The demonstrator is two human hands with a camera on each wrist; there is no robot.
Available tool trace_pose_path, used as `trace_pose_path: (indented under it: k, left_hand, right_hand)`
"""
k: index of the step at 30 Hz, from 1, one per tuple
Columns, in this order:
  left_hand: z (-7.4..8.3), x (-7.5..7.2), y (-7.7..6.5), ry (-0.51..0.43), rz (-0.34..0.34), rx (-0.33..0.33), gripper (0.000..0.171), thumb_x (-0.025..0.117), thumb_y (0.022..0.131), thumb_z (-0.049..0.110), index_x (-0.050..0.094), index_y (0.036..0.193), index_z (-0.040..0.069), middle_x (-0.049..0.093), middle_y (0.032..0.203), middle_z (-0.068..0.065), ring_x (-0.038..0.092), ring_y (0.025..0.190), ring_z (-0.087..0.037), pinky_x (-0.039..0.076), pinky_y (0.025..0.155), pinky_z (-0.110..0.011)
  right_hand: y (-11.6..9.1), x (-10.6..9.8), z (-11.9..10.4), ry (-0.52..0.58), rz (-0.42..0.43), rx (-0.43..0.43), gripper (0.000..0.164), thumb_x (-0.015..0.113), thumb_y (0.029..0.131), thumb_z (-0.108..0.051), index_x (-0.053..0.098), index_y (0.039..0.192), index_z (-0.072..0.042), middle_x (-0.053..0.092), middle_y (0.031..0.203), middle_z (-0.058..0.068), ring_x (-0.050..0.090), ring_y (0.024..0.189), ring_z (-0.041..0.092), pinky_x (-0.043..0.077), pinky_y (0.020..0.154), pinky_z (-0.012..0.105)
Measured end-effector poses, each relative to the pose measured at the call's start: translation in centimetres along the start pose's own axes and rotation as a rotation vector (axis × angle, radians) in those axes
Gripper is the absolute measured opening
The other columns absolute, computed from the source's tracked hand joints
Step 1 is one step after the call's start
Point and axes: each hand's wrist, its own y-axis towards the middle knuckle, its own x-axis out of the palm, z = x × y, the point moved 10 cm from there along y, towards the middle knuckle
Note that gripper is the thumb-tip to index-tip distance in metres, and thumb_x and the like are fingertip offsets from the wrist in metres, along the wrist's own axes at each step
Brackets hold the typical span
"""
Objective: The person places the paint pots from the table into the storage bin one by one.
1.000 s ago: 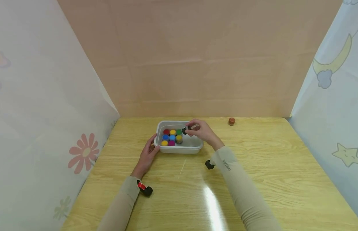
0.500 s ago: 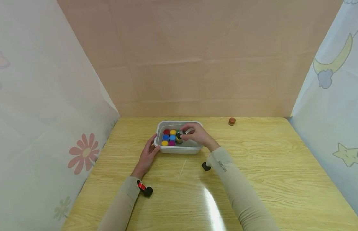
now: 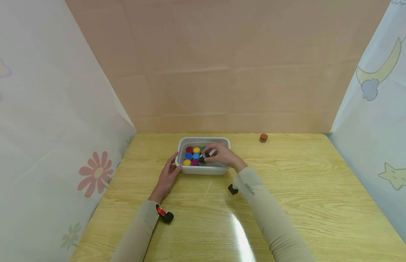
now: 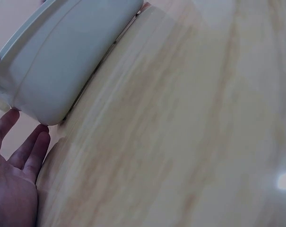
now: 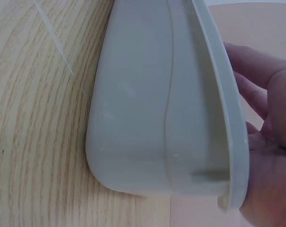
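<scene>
A white plastic tub [image 3: 206, 170] stands on the table and holds small round jars with coloured lids. They include a red-lidded jar [image 3: 189, 150], a light blue-lidded jar [image 3: 196, 156] and a purple-lidded jar [image 3: 194, 163]. My left hand [image 3: 166, 178] grips the tub's near left corner, thumb at the front and fingers along the end; the left wrist view shows those fingers [image 4: 36, 151] against the tub. Inside the tub, my right hand [image 3: 224, 155] pinches a small black jar [image 3: 204, 156] beside the light blue lid. The tub wall hides that jar in the right wrist view.
A brown-lidded jar [image 3: 263, 138] stands alone at the table's back edge, right of the tub. Behind the wooden table [image 3: 196, 214] rises a brown paper backdrop [image 3: 222, 72]. Pale printed sheets flank it left and right.
My right hand has moved left and down into the tub with the black jar, which now covers the place where a yellow lid showed. The left hand and the tub have stayed put.
</scene>
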Motion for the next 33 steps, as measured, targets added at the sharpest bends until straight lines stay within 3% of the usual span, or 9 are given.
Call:
trace_pose_path:
  k: [9, 16, 25, 33]
  left_hand:
    - [0.5, 0.1, -0.2, 0.029, -0.005, 0.029, 0.062, 0.057, 0.108, 0.035, 0.03, 0.163, 0.036, 0.033, 0.168, -0.007, 0.05, 0.142, -0.036, 0.039, 0.118, -0.056]
    - [0.4, -0.1, -0.3, 0.029, 0.003, 0.028, 0.06, 0.059, 0.107, 0.038, 0.033, 0.161, 0.039, 0.039, 0.163, -0.007, 0.052, 0.14, -0.035, 0.039, 0.118, -0.056]
    - [0.3, -0.1, -0.2, 0.052, 0.018, 0.033, 0.058, 0.058, 0.106, 0.043, 0.033, 0.158, 0.047, 0.042, 0.161, -0.005, 0.055, 0.137, -0.035, 0.041, 0.116, -0.055]
    - [0.2, -0.1, -0.2, 0.042, 0.012, 0.035, 0.059, 0.059, 0.105, 0.044, 0.034, 0.158, 0.048, 0.042, 0.161, -0.005, 0.055, 0.137, -0.035, 0.042, 0.116, -0.056]
  right_hand:
    - [0.7, 0.4, 0.0, -0.156, 0.019, -0.007, 0.027, 0.081, 0.091, -0.017, 0.077, 0.117, -0.009, 0.072, 0.113, 0.009, 0.07, 0.098, 0.022, 0.059, 0.086, 0.035]
    - [1.2, 1.4, -0.2, -0.271, -0.004, -0.008, 0.025, 0.083, 0.09, -0.019, 0.079, 0.113, -0.011, 0.075, 0.112, 0.005, 0.066, 0.109, 0.026, 0.054, 0.097, 0.043]
    - [1.2, 1.9, 0.5, -0.29, -0.029, 0.061, 0.026, 0.082, 0.091, -0.02, 0.079, 0.115, -0.013, 0.074, 0.113, 0.005, 0.064, 0.109, 0.025, 0.054, 0.098, 0.044]
    - [0.9, 2.1, 0.7, -0.29, -0.031, 0.127, 0.028, 0.081, 0.091, -0.018, 0.078, 0.118, -0.015, 0.072, 0.117, 0.006, 0.064, 0.113, 0.026, 0.053, 0.101, 0.045]
